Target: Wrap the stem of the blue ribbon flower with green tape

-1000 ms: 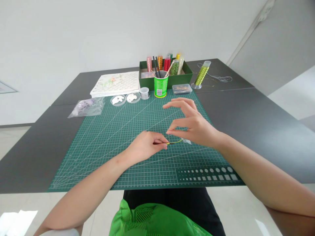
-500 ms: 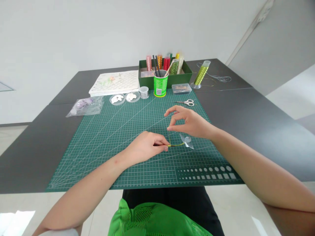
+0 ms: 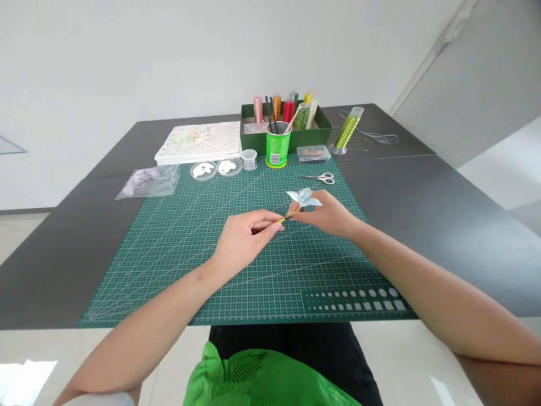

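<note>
My left hand (image 3: 243,239) is closed in a pinch around the thin yellow-green stem (image 3: 291,214) of an artificial flower. Its pale blue, glossy petals (image 3: 305,198) point up and to the right, above the cutting mat. Just behind the flower is my right hand (image 3: 327,214), its fingers bent together close to the stem. The petals partly cover those fingertips. A fine yellow thread ran from them to the stem a moment ago; at present it is too thin to follow.
The green cutting mat (image 3: 169,254) covers the table's middle. Along its far side stand scissors (image 3: 325,178), a clear case (image 3: 313,153), a green can (image 3: 276,148) and dishes of white pieces (image 3: 203,170). Behind are a box of thread spools (image 3: 310,137) and a yellow-green spool (image 3: 349,129).
My left hand has risen away from me, tilting the flower upright so its petals face up. My right hand has come down behind the stem, its raised fingers now drawn in.
</note>
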A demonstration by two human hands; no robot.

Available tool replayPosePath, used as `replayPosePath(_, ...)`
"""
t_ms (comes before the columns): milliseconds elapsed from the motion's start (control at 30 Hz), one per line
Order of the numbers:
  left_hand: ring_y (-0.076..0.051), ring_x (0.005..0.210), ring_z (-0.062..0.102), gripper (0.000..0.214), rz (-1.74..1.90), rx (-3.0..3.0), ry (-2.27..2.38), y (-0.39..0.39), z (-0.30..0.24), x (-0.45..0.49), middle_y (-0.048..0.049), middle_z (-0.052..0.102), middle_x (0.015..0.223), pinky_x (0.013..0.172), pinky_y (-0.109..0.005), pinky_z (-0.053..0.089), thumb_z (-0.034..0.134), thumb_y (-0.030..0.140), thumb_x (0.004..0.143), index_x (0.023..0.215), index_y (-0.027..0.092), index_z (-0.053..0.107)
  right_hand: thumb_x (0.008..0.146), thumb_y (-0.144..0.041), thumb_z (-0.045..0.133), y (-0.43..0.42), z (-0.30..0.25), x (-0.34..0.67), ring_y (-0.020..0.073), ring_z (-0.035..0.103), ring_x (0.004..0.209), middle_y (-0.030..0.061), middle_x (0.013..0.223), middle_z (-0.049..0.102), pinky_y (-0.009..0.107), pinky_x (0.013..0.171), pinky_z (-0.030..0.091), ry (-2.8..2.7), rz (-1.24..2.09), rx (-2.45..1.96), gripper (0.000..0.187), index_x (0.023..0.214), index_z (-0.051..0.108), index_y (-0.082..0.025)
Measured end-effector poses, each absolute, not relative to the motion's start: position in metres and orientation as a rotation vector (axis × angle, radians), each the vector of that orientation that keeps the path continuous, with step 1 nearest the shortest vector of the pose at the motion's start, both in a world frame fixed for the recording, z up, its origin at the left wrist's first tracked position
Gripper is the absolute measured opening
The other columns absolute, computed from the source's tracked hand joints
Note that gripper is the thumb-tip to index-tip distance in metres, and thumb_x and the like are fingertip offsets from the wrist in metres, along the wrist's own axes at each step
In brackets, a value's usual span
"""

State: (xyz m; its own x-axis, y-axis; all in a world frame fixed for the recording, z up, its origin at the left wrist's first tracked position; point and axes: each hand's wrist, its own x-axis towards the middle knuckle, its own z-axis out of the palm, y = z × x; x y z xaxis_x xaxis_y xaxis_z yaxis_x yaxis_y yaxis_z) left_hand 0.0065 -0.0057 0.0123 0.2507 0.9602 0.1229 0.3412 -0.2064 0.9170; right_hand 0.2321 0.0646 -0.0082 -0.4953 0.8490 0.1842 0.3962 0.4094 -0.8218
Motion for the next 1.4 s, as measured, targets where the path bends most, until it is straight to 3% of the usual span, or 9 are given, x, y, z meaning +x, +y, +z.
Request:
replayPosePath(133,-0.019,0.076,0.078,0.027,1.03,1.644,1.283,-0.004,0.01,0.006,-0.0041,0.085,0.092,0.07,-0.03,0.062,0.07,0.029,0.093,0.116,0.022,0.08,0.089,-0.028,0.07,0.06,-0.01,0.227,0.0143,0.059,0.071,0.0001,0.073,0.067,0.033,0.075,0.046,-2.123,0.779,-1.015,0.021,0.07,0.068,-0.019)
replayPosePath(300,-0.017,0.071,0.075,0.025,1.094,1.634,1.314,-0.002,0.01,0.005,-0.0045,0.084,0.091,0.063,-0.027,0.058,0.069,0.03,0.092,0.112,0.024,0.083,0.093,-0.021,0.067,0.053,-0.011,0.223,0.0149,0.064,0.078,0.0013,0.084,0.071,0.035,0.082,0.045,-2.176,0.561,-0.89,0.019,0.074,0.066,-0.019)
replayPosePath(467,-0.012,0.051,0.059,0.028,1.144,1.587,1.372,0.001,0.011,0.003,-0.0053,0.084,0.086,0.049,-0.025,0.046,0.07,0.035,0.091,0.113,0.023,0.084,0.099,-0.018,0.064,0.048,-0.011,0.222,0.0157,0.069,0.085,0.0013,0.091,0.075,0.038,0.091,0.043,-2.24,0.217,-0.724,0.016,0.082,0.065,-0.02)
replayPosePath(733,-0.011,0.05,0.055,0.028,1.155,1.52,1.404,0.006,0.012,-0.001,-0.0041,0.083,0.085,0.051,-0.025,0.046,0.072,0.035,0.091,0.113,0.023,0.084,0.102,-0.012,0.059,0.037,-0.003,0.218,0.0137,0.064,0.076,0.0019,0.094,0.078,0.037,0.088,0.045,-2.276,-0.351,-0.451,0.018,0.089,0.068,-0.02)
replayPosePath(1167,-0.011,0.049,0.054,0.029,1.123,1.512,1.396,0.008,0.007,-0.001,-0.004,0.083,0.085,0.048,-0.024,0.041,0.072,0.036,0.09,0.113,0.022,0.084,0.1,-0.01,0.063,0.03,0.008,0.217,0.0104,0.063,0.07,-0.0021,0.091,0.078,0.034,0.086,0.049,-2.203,-0.508,-0.421,0.018,0.086,0.066,-0.021)
replayPosePath(1400,-0.017,0.064,0.072,0.022,1.002,1.722,1.461,0.006,0.007,0.001,-0.0018,0.084,0.089,0.057,-0.027,0.052,0.07,0.027,0.092,0.109,0.024,0.084,0.096,-0.008,0.071,0.029,0.01,0.219,0.0115,0.067,0.074,0.0013,0.092,0.079,0.036,0.086,0.05,-2.173,-0.496,-0.348,0.012,0.089,0.067,-0.018)
